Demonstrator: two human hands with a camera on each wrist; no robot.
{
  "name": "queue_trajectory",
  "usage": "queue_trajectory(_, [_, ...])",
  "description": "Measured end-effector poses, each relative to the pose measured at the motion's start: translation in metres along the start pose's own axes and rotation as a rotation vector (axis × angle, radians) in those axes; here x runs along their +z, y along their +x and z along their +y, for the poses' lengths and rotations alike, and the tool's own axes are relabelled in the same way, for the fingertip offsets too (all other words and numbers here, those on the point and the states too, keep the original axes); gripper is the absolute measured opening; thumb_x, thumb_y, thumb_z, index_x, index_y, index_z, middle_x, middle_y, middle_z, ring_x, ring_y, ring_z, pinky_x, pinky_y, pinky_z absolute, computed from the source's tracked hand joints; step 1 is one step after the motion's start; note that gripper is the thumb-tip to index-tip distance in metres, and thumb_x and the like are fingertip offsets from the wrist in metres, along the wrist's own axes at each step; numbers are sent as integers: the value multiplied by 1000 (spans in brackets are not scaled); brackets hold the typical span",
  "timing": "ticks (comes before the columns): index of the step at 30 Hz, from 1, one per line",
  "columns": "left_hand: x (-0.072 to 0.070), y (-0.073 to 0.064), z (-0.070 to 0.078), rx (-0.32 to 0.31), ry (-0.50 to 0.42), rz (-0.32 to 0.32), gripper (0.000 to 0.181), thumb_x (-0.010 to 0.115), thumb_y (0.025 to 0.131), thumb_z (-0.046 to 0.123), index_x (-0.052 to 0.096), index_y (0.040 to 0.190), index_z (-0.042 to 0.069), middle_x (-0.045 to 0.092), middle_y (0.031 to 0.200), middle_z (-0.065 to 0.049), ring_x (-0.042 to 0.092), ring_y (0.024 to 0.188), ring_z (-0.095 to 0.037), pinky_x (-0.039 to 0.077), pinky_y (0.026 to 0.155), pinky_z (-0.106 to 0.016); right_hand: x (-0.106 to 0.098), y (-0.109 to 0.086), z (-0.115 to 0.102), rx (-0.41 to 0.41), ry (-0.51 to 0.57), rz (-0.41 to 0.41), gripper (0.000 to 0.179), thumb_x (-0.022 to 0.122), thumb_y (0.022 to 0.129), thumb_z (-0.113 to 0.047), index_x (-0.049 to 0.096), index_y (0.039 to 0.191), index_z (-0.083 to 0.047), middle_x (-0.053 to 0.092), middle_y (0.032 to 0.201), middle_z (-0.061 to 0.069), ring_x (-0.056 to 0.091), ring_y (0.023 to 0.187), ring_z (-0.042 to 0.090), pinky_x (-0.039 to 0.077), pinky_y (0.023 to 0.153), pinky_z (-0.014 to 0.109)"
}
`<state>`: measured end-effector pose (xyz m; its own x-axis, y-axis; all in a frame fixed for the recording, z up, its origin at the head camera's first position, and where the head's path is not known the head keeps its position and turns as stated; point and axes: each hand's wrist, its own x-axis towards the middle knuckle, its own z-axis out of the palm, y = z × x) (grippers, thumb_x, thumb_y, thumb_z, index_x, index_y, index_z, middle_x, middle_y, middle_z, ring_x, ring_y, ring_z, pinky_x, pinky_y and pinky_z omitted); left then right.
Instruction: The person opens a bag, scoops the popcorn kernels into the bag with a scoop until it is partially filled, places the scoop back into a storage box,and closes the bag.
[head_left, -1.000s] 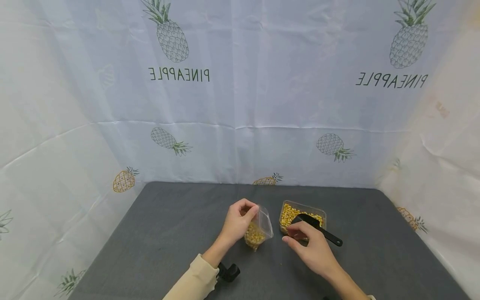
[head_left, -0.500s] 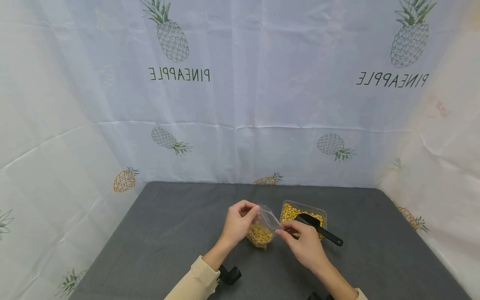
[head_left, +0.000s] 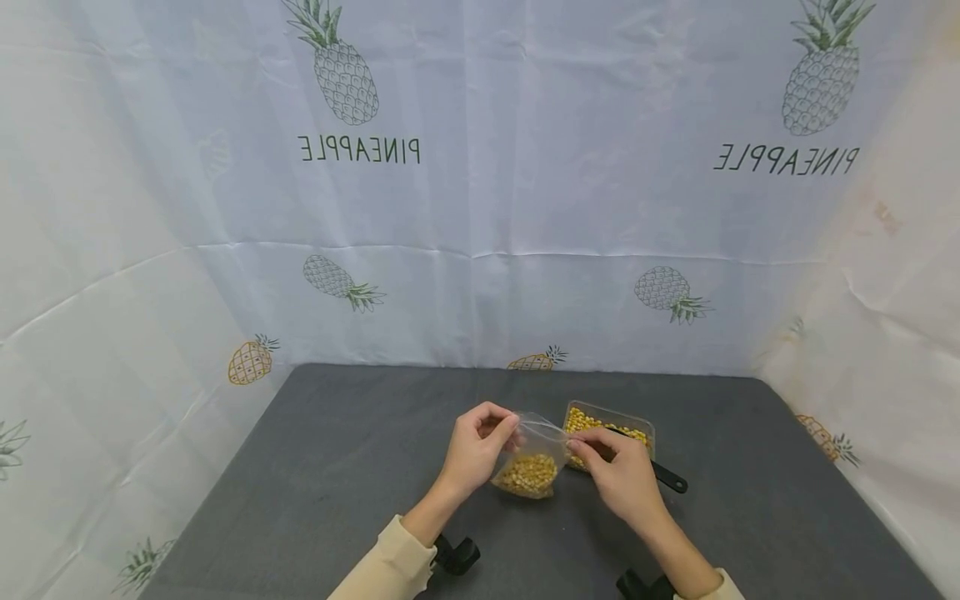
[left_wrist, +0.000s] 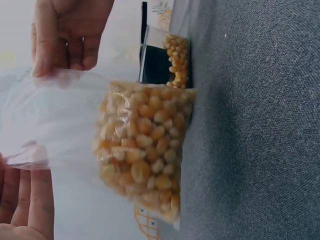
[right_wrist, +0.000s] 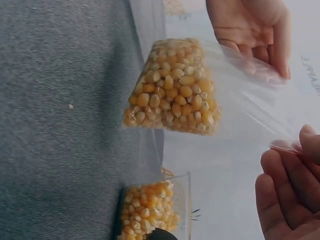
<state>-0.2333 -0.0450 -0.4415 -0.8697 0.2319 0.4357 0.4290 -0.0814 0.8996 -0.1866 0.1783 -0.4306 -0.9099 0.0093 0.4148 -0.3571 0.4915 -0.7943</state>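
Observation:
A clear zip bag [head_left: 531, 467] part-filled with yellow corn kernels [right_wrist: 175, 90] hangs between both hands, close over the table. My left hand [head_left: 474, 446] pinches the bag's top left corner between thumb and fingers. At the opposite top corner, my right hand [head_left: 618, 471] pinches the plastic the same way. The kernels fill the lower part, and the upper part is stretched flat between the hands. Behind the right hand stands a clear plastic box [head_left: 600, 408] of corn kernels. A black scoop [head_left: 667, 477] lies across it, its bowl mostly hidden by the hand in the head view.
The grey table [head_left: 360, 467] ends at a white pineapple-print curtain [head_left: 472, 317] behind and at the sides. A single pale fragment [right_wrist: 71, 106] lies on the table. Black wrist mounts [head_left: 456, 556] show below the forearms.
My right hand has come from beside the box to the bag and taken its right corner. The bag's mouth, wide before, is now drawn flat. The left hand has kept its hold.

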Motion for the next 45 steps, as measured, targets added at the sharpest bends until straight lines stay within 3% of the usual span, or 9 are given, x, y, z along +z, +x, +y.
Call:
queue_trajectory(5, [-2, -2, 1, -1, -3, -21, 17, 64, 102, 12, 67, 103, -4, 70, 87, -23, 69, 78, -42, 61, 71, -40, -2, 4, 1, 2, 15, 16, 8, 76, 92, -14, 79, 99, -10, 75, 86, -2, 71, 77, 20, 56, 62, 27])
queue_trajectory(13, [-7, -8, 0, 6, 32, -58, 19, 62, 103, 10, 64, 105, -8, 69, 87, -23, 70, 78, -35, 61, 75, -39, -4, 6, 1, 37, 75, 11, 7, 74, 92, -8, 78, 98, -5, 74, 85, 1, 69, 74, 10, 58, 65, 29])
queue_trajectory(23, [-10, -15, -3, -55, 25, -93, 21, 59, 105, 14, 62, 106, -6, 66, 90, -24, 69, 82, -44, 60, 78, -46, -2, 8, 3, 139, 160, -59, 7, 72, 94, -5, 76, 97, -1, 71, 85, 10, 65, 72, 12, 58, 66, 30])
queue_trajectory(29, [-8, -17, -7, -70, 54, -76, 21, 59, 104, 14, 62, 104, -7, 66, 88, -21, 71, 79, -30, 61, 76, -36, 0, 10, 5, 215, 185, -98, 9, 70, 96, -4, 74, 98, 2, 70, 87, 11, 68, 74, 14, 61, 71, 35])
queue_trajectory(40, [-8, -21, -14, -95, 98, -76, 24, 56, 106, 15, 61, 104, -8, 65, 87, -15, 72, 79, -23, 60, 76, -33, 4, 7, 12, 113, 141, -99, 5, 72, 94, -5, 74, 89, -3, 67, 75, 4, 64, 67, 14, 58, 64, 33])
queue_trajectory(45, [-8, -21, -16, -86, 100, -89, 18, 55, 106, 14, 61, 103, -4, 64, 88, -16, 71, 79, -23, 60, 76, -33, 6, 5, 13, 104, 156, -98, 5, 72, 94, -5, 73, 89, -2, 67, 76, 4, 64, 67, 14, 58, 65, 34])
